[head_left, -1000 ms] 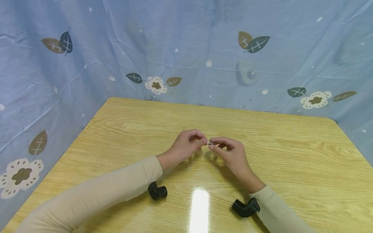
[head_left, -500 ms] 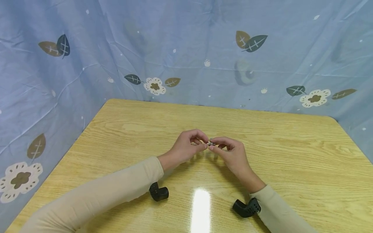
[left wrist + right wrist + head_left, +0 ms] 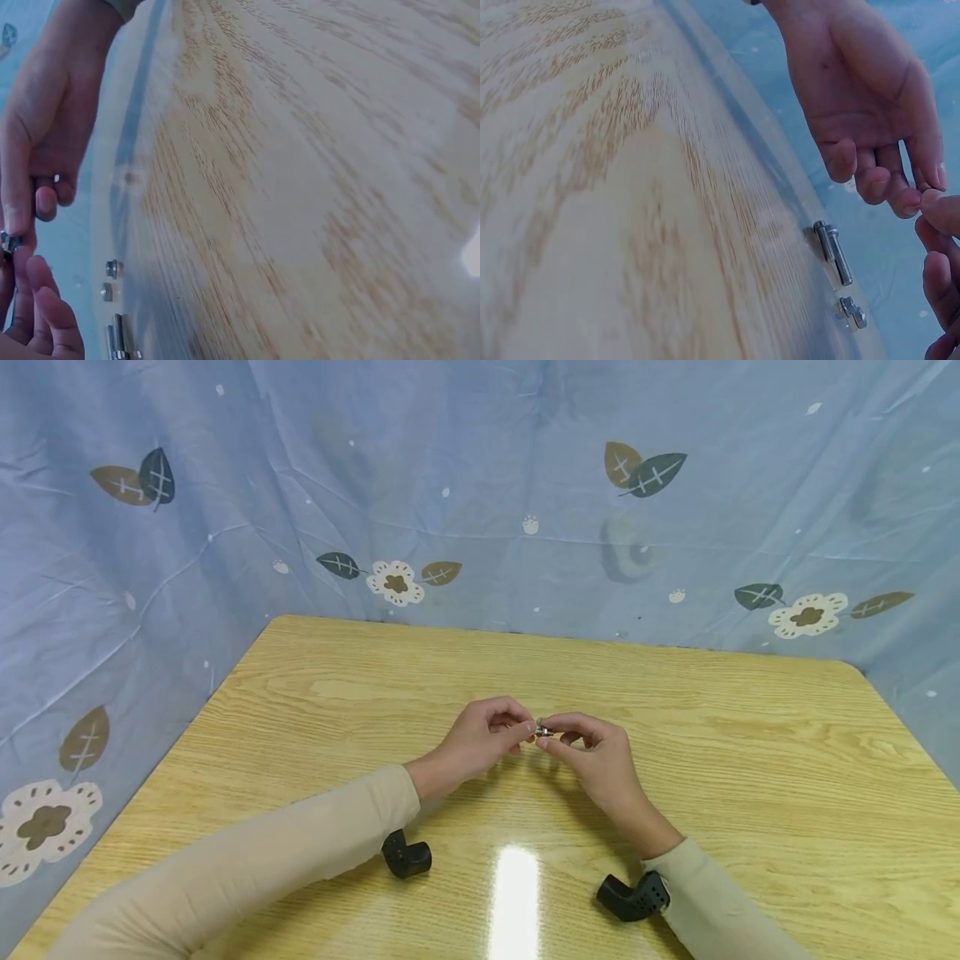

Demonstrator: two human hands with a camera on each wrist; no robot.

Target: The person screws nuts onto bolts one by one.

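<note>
My right hand [image 3: 600, 756] pinches a small metal bolt [image 3: 544, 732] between thumb and index finger, over the middle of the table. From the other side, my left hand [image 3: 480, 735] has its thumb and index fingertips at the bolt's left end. Fingers cover most of the bolt; a hexagonal, nut-like metal part [image 3: 10, 241] shows between the hands in the left wrist view. On the table below lie a pair of bolts [image 3: 834, 253] side by side and a pair of nuts [image 3: 853, 312], in the right wrist view; the hands largely hide them from the head view.
The wood-grain table [image 3: 750, 760] ends at a blue patterned curtain [image 3: 487, 460] behind and at the left. Black wrist mounts [image 3: 407, 854] hang under both sleeves. A bright light reflection [image 3: 514, 902] lies on the near tabletop.
My left thumb and index finger part slightly at the bolt's end, then come together on it again. The right hand keeps its pinch and place. The head view shifts slightly.
</note>
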